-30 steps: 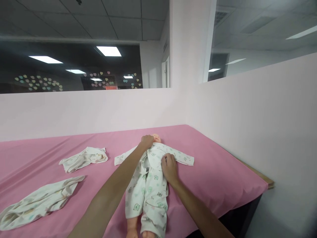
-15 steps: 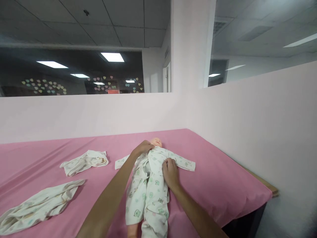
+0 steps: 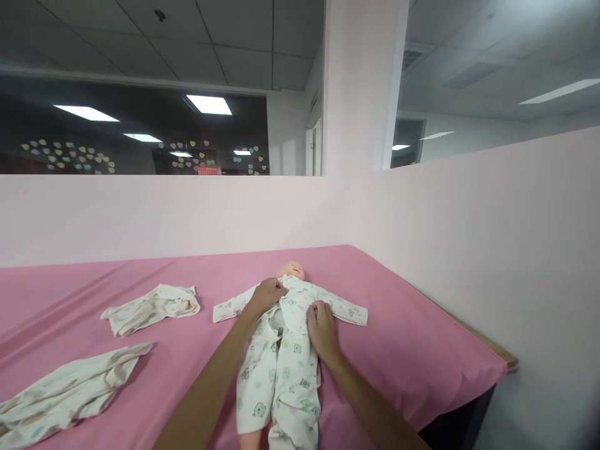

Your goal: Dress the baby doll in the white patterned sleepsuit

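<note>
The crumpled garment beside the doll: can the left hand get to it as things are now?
Probably yes. The left hand rests on the doll's romper, and only bare pink sheet lies between it and the crumpled garment.

A doll [image 3: 294, 272] in a printed romper [image 3: 281, 362] lies on the pink worktop [image 3: 412, 331]. The left hand [image 3: 266, 295] grips cloth at its chest; the right hand [image 3: 321, 325] presses beside. Two garments [image 3: 150, 306] lie left.
</note>
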`<state>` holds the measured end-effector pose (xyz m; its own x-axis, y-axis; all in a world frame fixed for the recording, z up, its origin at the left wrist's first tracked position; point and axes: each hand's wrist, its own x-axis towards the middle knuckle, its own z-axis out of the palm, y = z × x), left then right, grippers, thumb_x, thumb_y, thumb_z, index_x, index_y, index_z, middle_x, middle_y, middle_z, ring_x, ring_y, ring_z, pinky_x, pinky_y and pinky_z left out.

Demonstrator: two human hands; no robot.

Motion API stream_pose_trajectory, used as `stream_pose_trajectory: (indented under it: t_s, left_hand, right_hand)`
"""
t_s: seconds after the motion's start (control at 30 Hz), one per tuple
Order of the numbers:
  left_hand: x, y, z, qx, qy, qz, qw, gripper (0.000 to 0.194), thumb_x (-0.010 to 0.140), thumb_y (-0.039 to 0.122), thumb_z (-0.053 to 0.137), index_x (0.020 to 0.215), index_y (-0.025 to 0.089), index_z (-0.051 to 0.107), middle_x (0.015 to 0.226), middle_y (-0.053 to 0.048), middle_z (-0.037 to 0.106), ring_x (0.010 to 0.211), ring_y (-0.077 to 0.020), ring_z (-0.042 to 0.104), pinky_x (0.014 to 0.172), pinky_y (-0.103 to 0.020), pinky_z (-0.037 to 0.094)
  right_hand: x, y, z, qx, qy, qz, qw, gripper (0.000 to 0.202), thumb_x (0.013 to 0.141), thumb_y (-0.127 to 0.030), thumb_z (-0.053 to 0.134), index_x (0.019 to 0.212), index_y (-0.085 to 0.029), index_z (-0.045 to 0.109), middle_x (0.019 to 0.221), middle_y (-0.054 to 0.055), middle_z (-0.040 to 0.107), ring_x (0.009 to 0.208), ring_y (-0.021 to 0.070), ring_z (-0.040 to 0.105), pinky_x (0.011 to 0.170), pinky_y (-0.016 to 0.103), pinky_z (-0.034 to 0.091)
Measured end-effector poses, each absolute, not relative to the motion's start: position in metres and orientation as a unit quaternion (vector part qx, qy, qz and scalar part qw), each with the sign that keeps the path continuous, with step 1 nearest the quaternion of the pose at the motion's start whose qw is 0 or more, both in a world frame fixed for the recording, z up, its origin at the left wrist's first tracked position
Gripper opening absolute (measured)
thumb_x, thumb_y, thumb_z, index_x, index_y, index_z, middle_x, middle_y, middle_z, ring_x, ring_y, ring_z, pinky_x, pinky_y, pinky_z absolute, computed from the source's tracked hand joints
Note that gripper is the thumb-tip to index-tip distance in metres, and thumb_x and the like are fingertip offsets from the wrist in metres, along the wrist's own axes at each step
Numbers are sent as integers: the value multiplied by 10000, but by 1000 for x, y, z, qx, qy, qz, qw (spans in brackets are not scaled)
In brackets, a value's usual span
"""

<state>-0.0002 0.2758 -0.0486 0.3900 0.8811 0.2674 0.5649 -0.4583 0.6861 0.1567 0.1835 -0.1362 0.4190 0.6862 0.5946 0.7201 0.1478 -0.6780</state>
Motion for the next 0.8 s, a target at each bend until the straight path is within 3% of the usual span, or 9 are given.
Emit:
stream_pose_trajectory:
  t_s: [0.3,0.47,0.57,0.67,0.8]
  left_hand:
    - [9,282,-61,766,488,364,207,59,736,250,592,776,208,594,834,-3,687,795,-172,603,679,-255,395]
    - [8,281,-61,758,498,367,205,166,777,351,606,851,203,621,876,-22,704,833,-192,632,693,-267,418]
    - [7,281,-61,762,497,364,199,209,808,407,586,790,201,615,827,-20,698,782,-187,630,667,-266,416]
    - [9,283,-61,774,488,363,178,162,812,339,578,728,201,595,767,-5,671,739,-172,607,659,-262,405]
    - [11,286,-62,779,486,376,123,70,791,239,587,816,188,627,890,-46,665,902,-213,584,779,-296,401]
  right_hand:
    - [157,184,-135,-651,-542,0,532,176,891,-337,350,780,-236,443,862,46,545,852,223,511,765,339,393]
    - [158,185,-137,-643,-545,-5,538,189,894,-339,350,766,-238,445,851,41,547,835,215,511,745,328,392]
    - [158,185,-137,-641,-544,-1,541,191,891,-352,353,776,-239,454,856,42,548,841,218,514,751,329,398]
    - [158,184,-135,-643,-543,2,540,186,885,-355,356,780,-239,457,864,46,551,849,223,513,760,336,401]
    - [157,184,-134,-644,-543,14,539,186,884,-358,348,781,-239,447,870,49,547,863,230,508,775,349,401]
